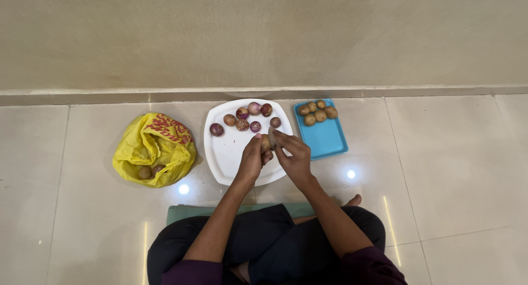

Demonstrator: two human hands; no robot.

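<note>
The left hand (254,156) has its grip clamped on a small brown potato (265,142) over the white plate (231,153). The right hand (293,153), grip closed on a peeler (271,135), meets the potato from just beside it.

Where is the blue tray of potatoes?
The blue tray lies on the floor right of the white plate, beyond the person's right hand, near the wall.

This looks like a home, with food sorted on the glossy cream tiled floor (440,169) beside a plain beige wall (264,37). A white square plastic plate (231,153) of onions lies on that floor, flanked by a crumpled yellow plastic bag (151,147) and a small blue rectangular tray (327,139) of potatoes.
</note>
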